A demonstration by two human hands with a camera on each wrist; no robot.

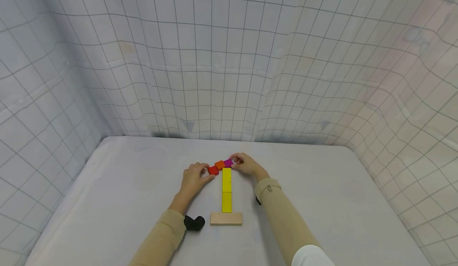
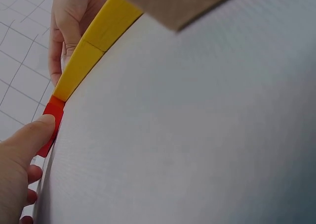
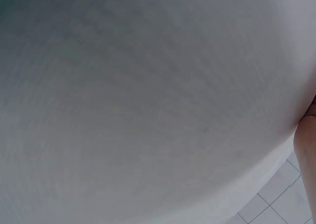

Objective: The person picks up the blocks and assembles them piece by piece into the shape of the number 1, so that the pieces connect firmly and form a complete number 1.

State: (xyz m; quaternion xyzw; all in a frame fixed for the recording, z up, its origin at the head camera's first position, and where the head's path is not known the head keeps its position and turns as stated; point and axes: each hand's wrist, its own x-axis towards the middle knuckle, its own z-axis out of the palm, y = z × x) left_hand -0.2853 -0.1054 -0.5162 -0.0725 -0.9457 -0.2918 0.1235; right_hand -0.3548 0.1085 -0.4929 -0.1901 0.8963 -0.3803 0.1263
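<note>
My left hand point(image 1: 192, 181) holds a red block point(image 1: 213, 170) between thumb and fingers; in the left wrist view the thumb lies on the red block's point(image 2: 50, 122) face. Beside it, in a slanting row, come an orange block point(image 1: 220, 165) and a purple block point(image 1: 228, 163). The purple one is pinched at its right end by my right hand point(image 1: 247, 166). Below this row, two yellow blocks point(image 1: 227, 190) lie end to end, and a plain wooden block point(image 1: 226, 219) lies crosswise at their near end. The right wrist view shows only part of the right hand point(image 3: 307, 150).
A white cloth-covered table point(image 1: 322, 202) carries all the blocks. Grid-patterned white curtains point(image 1: 229, 79) hang behind it and at both sides. A black wrist strap piece point(image 1: 195, 223) sticks out from the left sleeve, near the wooden block.
</note>
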